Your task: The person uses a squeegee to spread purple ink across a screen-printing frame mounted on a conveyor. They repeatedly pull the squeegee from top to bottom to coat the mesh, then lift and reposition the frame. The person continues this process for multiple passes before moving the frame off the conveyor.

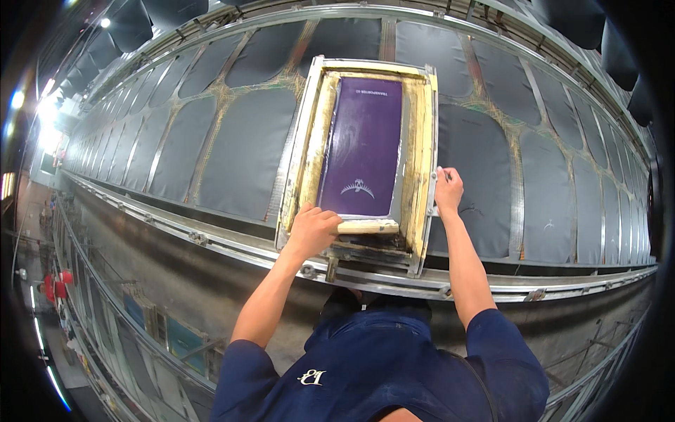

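Note:
A screen-printing frame [428, 112] with yellow-stained inner edges and a purple stencil panel [358, 144] bearing a pale winged emblem lies across the grey printing bed in front of me. My left hand [313, 228] is closed on a squeegee [373, 226] with a pale bar, lying across the lower end of the panel. My right hand [448, 188], fingers curled, grips the metal right side of the frame at about its middle.
Dark grey cut panels [239, 155] line the long, curving-looking table on both sides of the frame, taped at their borders. A metal rail [492, 285] runs along the near edge. Red objects [60, 285] and racks stand at the lower left; dark sheets hang at the upper corners.

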{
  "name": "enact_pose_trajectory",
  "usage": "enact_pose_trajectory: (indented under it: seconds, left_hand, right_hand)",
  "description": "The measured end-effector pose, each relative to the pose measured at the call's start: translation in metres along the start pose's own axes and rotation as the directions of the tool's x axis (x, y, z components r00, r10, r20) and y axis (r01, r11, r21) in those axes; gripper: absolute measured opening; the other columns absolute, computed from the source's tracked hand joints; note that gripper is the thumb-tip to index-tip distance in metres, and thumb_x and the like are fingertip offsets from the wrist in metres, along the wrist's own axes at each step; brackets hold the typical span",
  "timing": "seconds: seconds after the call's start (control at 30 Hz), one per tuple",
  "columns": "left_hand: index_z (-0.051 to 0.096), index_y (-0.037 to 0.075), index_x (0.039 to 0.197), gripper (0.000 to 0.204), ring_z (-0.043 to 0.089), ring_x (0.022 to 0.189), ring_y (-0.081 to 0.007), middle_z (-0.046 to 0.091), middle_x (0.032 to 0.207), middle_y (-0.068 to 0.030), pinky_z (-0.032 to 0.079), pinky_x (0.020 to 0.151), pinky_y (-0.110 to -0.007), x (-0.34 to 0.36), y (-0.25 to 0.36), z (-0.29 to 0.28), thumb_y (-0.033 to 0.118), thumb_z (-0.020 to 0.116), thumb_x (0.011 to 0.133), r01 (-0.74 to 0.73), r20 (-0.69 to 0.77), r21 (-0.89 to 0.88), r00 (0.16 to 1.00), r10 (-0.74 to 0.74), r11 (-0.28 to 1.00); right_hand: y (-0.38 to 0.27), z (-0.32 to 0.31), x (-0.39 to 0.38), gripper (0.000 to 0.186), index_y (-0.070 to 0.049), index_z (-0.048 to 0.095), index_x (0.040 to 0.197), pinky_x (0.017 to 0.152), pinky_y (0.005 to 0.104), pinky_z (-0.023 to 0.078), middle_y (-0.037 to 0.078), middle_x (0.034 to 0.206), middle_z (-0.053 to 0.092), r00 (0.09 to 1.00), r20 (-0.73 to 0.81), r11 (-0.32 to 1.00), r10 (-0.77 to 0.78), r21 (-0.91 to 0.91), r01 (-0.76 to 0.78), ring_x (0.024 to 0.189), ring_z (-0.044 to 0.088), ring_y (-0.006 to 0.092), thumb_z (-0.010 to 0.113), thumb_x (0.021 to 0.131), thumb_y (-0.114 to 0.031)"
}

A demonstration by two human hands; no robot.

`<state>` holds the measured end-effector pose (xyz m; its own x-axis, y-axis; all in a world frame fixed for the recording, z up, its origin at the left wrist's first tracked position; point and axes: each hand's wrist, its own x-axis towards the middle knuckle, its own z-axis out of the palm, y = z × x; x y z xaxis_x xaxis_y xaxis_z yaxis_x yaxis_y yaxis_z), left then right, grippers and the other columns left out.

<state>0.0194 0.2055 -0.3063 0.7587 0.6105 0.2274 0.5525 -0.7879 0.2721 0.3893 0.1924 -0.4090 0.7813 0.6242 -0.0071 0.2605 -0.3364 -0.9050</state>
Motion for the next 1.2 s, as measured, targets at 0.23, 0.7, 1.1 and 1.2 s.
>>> enact_pose_trajectory:
  seconds: [0.23,0.7,1.1,1.2]
  left_hand:
    - [0.071,0.016,0.096,0.038,0.065,0.081,-0.0208,0.075,0.099,0.0025,0.044,0.078,-0.037,-0.057,-0.034,0.004,0.005,0.075,0.059,-0.050,0.003,-0.025,0.999,0.050,0.998]
    - [0.071,0.016,0.096,0.037,0.063,0.082,-0.0214,0.074,0.096,0.0015,0.044,0.081,-0.039,0.137,-0.173,0.054,0.002,0.072,0.062,-0.130,-0.112,0.043,0.985,0.134,0.991]
    - [0.075,0.014,0.081,0.013,0.067,0.072,-0.0282,0.070,0.073,-0.0056,0.045,0.085,-0.046,0.351,-0.255,0.049,0.020,0.084,0.074,-0.053,0.018,-0.048,0.998,0.054,0.997]
    - [0.077,0.012,0.085,0.020,0.068,0.073,-0.0330,0.071,0.073,-0.0090,0.049,0.087,-0.047,0.389,-0.274,0.046,0.025,0.085,0.073,-0.011,0.070,-0.102,0.997,0.018,0.995]
  right_hand:
    - [-0.031,0.033,-0.018,0.025,-0.007,0.067,0.092,0.062,0.0347,0.044,0.004,0.066,0.061,0.999,-0.036,0.996,-0.005,-0.084,0.002,0.061,0.054,0.0133,0.067,0.097,-0.031]
    - [-0.069,0.023,0.009,0.027,-0.016,0.071,0.106,0.082,0.0521,0.053,0.020,0.095,0.073,0.949,0.218,0.760,0.228,-0.649,-0.034,0.095,0.068,0.0440,0.066,0.095,-0.040]
    - [-0.202,0.148,0.210,0.048,-0.008,0.072,0.116,0.107,0.0477,0.042,0.014,0.116,0.072,0.528,0.793,0.634,-0.303,-0.246,0.733,0.121,0.059,0.0354,0.080,0.082,-0.041]
    - [-0.217,0.186,0.243,0.048,-0.007,0.073,0.112,0.102,0.0485,0.047,0.017,0.107,0.074,0.534,0.823,0.511,-0.193,-0.380,0.771,0.112,0.065,0.0386,0.082,0.079,-0.039]
